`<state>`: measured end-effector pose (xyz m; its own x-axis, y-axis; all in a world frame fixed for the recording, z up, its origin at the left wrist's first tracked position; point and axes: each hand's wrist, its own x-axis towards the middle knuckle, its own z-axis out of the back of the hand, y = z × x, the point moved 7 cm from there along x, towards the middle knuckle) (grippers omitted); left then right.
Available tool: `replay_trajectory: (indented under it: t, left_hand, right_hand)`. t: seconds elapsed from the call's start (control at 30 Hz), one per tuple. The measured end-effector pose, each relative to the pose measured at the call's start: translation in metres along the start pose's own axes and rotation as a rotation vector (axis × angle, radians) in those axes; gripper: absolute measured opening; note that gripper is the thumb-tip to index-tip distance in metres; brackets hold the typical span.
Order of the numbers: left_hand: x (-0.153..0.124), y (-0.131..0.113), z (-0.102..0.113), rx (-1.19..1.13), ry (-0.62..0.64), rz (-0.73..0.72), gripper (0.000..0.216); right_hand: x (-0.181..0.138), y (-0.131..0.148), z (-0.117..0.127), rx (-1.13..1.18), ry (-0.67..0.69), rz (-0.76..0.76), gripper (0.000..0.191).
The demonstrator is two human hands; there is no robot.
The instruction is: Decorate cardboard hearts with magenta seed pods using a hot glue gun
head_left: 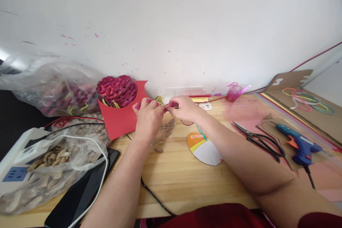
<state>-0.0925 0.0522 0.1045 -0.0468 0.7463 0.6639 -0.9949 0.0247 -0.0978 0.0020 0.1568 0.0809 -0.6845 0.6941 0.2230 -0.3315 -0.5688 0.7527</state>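
My left hand (148,117) and my right hand (185,108) meet above the wooden table (176,178), fingers pinched together on a small pink-stained shell piece (167,105) with a yellowish bit behind it. Both sets of fingertips are stained pink. Under the hands lie several plain brown shells (164,133). Left of the hands stands a red paper cone (120,117) holding a heart of pink-dyed shells (117,89).
A plastic bag of plain shells (50,160), a power strip (16,164) and a black tablet (85,188) sit at left. Another bag of dyed pieces (56,92) lies behind. Scissors (260,140), a blue glue gun (299,144), a pink cup (233,93) and a round card (204,146) lie right.
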Motion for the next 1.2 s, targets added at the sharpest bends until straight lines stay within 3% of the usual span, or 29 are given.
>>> replay_trajectory:
  t: [0.27,0.5,0.57,0.67,0.83,1.0,1.2]
  left_hand:
    - [-0.003,0.001,-0.006,0.022,0.08,0.008,0.019]
    - [-0.004,0.038,-0.007,-0.087,0.057,0.317,0.021]
    - [-0.004,0.045,-0.01,-0.205,0.112,0.402,0.022]
    - [-0.009,0.052,-0.027,-0.573,0.27,0.559,0.03]
    - [-0.021,0.048,-0.05,-1.052,0.467,0.817,0.037]
    - [-0.024,0.04,-0.046,-1.106,0.551,0.899,0.042]
    - [-0.025,0.038,-0.046,-1.142,0.607,0.853,0.046]
  right_hand:
    - [-0.003,0.007,-0.002,-0.106,0.007,0.048,0.004]
    - [0.003,0.002,0.005,-0.211,0.002,0.035,0.007]
    - [0.002,0.006,0.003,-0.187,0.047,0.101,0.009]
    - [-0.002,0.019,0.0,-0.181,0.083,0.264,0.012]
    - [-0.007,0.032,-0.003,-0.215,0.116,0.46,0.015]
    - [-0.008,0.033,-0.004,-0.241,0.117,0.554,0.016]
    - [-0.009,0.034,-0.005,-0.258,0.128,0.588,0.016]
